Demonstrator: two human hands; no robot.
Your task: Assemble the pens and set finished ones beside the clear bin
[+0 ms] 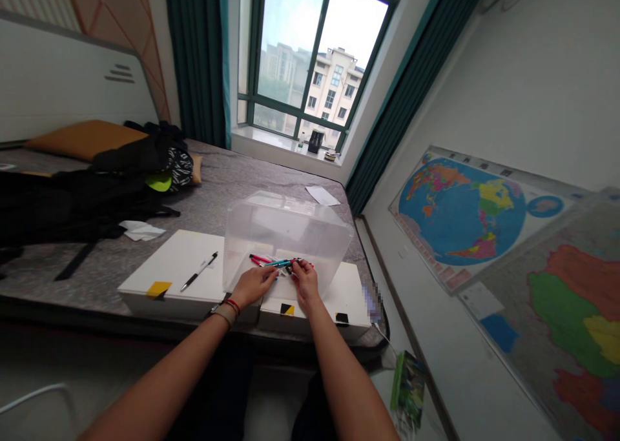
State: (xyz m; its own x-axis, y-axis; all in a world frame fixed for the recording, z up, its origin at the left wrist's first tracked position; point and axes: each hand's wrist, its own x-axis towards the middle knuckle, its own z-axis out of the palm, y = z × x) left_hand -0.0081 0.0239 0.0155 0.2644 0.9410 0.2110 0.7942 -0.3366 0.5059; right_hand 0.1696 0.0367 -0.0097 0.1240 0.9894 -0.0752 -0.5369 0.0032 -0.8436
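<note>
A teal pen [281,263] is held roughly level between my two hands. My left hand [254,285] pinches it near its left end, and the fingers of my right hand [305,281] are closed around its right end. Just behind the hands are red pens [259,259] and some small dark and white pieces too small to make out. These lie at the open front of a clear plastic bin [290,231] that appears tipped on its side. A black-and-white pen [199,272] rests apart on the left white box [169,260].
Another white box [349,286] with tape patches supports the bin at right. Both boxes sit along the front edge of a grey mattress [271,170]. Black bags [72,202] and a crumpled tissue [141,230] lie left. White paper [322,195] is behind; a wall map [460,208] hangs right.
</note>
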